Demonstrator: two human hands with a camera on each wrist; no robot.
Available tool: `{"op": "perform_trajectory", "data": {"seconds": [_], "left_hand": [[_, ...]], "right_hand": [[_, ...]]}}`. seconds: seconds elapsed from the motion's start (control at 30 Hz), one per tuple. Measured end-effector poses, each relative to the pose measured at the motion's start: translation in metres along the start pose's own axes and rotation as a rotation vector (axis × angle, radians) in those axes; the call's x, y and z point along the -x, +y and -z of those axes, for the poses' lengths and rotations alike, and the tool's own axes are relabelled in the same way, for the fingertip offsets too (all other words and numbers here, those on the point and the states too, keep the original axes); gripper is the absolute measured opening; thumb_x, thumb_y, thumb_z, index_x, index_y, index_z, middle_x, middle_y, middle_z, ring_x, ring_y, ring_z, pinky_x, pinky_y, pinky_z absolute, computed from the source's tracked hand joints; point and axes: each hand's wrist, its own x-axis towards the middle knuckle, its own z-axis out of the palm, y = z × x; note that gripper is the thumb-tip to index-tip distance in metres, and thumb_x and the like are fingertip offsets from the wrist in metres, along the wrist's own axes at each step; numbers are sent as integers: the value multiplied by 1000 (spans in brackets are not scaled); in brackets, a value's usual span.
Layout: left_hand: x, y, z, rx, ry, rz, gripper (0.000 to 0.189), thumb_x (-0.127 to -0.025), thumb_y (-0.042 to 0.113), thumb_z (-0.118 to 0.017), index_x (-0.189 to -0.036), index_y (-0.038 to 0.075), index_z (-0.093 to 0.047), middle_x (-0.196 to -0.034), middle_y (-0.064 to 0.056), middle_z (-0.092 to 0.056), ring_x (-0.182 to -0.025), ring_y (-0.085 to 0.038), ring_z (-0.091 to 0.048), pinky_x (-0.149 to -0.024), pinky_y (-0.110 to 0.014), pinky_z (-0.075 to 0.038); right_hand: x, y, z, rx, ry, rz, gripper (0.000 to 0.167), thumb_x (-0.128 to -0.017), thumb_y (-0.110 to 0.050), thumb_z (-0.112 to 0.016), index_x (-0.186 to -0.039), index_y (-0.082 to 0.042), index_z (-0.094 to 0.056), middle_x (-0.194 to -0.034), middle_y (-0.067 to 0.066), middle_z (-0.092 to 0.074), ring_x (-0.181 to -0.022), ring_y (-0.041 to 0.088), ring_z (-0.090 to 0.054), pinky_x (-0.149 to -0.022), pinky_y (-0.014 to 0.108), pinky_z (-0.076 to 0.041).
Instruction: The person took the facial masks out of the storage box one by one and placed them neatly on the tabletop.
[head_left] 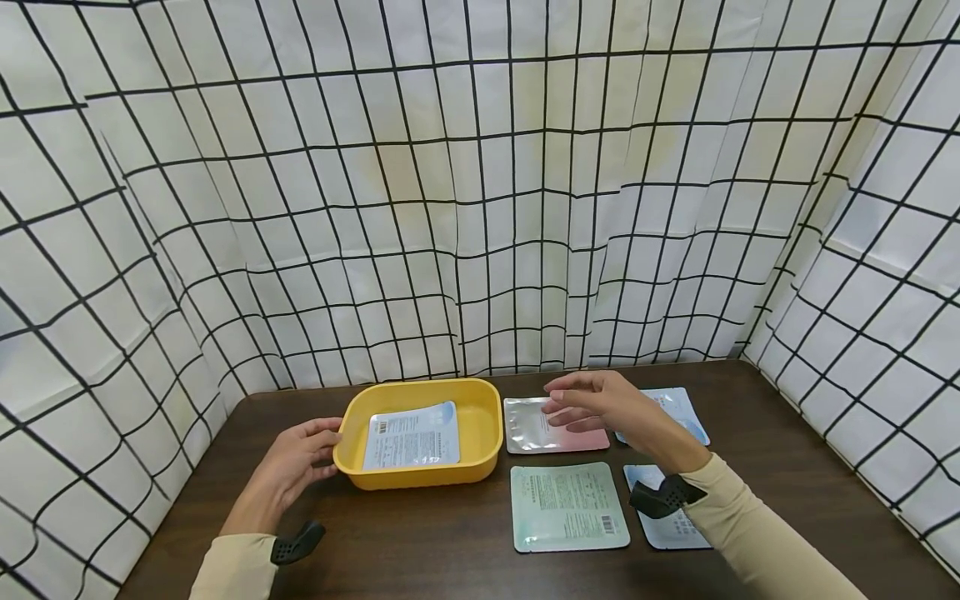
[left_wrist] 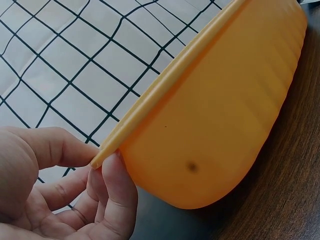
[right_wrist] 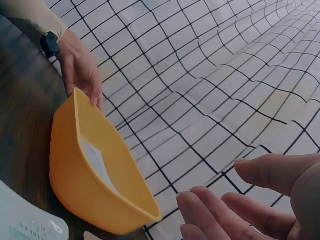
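Observation:
My left hand (head_left: 296, 462) pinches the left rim of a yellow plastic basin (head_left: 420, 479); the left wrist view shows the thumb above the lip and fingers (left_wrist: 120, 195) beneath it. Inside the basin lies a pale blue flat sachet (head_left: 412, 437) with printed text. To the right, my right hand (head_left: 607, 408) hovers over a silver-and-pink sachet (head_left: 525, 425), partly covering it. Its fingers are relaxed and hold nothing, as the right wrist view also shows. A blue-and-white sachet (head_left: 678, 408) lies partly hidden behind that hand.
A mint-green sachet (head_left: 570, 508) lies in front of the pink one. Another blue-and-white sachet (head_left: 667, 533) sits at front right, partly under the right wrist's black band (head_left: 663, 497). White grid-patterned curtains (head_left: 480, 208) enclose the dark wooden table (head_left: 420, 542) at back and sides.

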Motion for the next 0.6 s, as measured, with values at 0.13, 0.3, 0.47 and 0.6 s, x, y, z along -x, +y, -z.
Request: {"op": "perform_trajectory", "data": {"seconds": [0.13, 0.3, 0.47, 0.6], "left_hand": [[0, 0, 0, -2, 1, -3, 47, -102, 17, -59, -143, -3, -48, -124, -16, -59, -94, -24, -60, -75, -31, -59], [0, 0, 0, -2, 4, 0, 47, -102, 18, -58, -143, -2, -48, -124, -16, -59, -94, -24, -61, -75, -30, -59], [1, 0, -1, 4, 8, 3, 47, -101, 18, -59, -143, -1, -49, -124, -15, -59, -94, -22, -61, -75, -30, -58], [1, 0, 0, 9, 8, 2, 47, -101, 18, -59, -142, -1, -49, -124, -14, -59, -93, -21, -61, -75, -31, -58]], "right_hand": [[-13, -3, -10, -25, -9, -9, 46, -97, -35, -68, -132, -6, -62, -120, 13, -72, -106, 29, -72, -92, 41, -58], [-26, -7, -23, -52, -24, -10, 48, -96, -38, -69, -134, -8, -61, -122, 11, -72, -108, 27, -71, -94, 42, -57], [-36, -12, -34, -107, -34, -12, 52, -93, -40, -72, -134, -9, -62, -124, 11, -71, -109, 28, -71, -93, 42, -57], [-45, -13, -42, -114, -57, -7, 52, -92, -39, -74, -133, -10, -63, -128, 10, -69, -110, 29, -71, -94, 42, -57]]}}
